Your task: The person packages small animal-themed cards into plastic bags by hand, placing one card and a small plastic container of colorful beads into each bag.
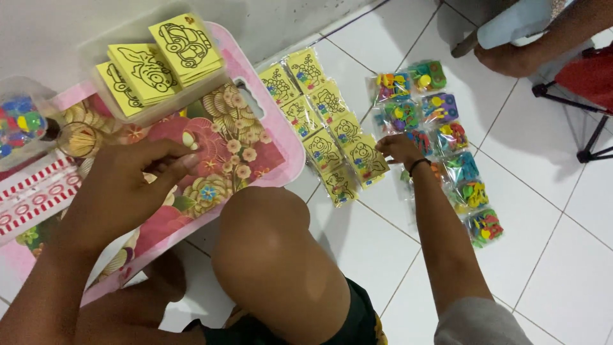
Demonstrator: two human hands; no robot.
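Note:
My left hand point(121, 188) lies palm down on a pink tray with a flower pattern point(281, 150), fingers curled together, and nothing shows in it. My right hand point(399, 150), with a black band on its wrist, reaches out over the white tiled floor. Its fingers close on the right edge of a yellow picture packet point(364, 160). This packet is the near end of two rows of yellow picture packets point(313, 108). Just right of the hand lie two rows of clear packets of colourful foam shapes point(447, 137). My bare knee point(268, 249) is between my arms.
A clear plastic box of yellow picture cards point(153, 64) stands on the tray's far side. A bag of colourful pieces point(22, 121) and red-and-white striped packets point(32, 198) lie at the left. Another person's foot point(511, 61) and a red seat on black legs point(587, 83) are at the top right.

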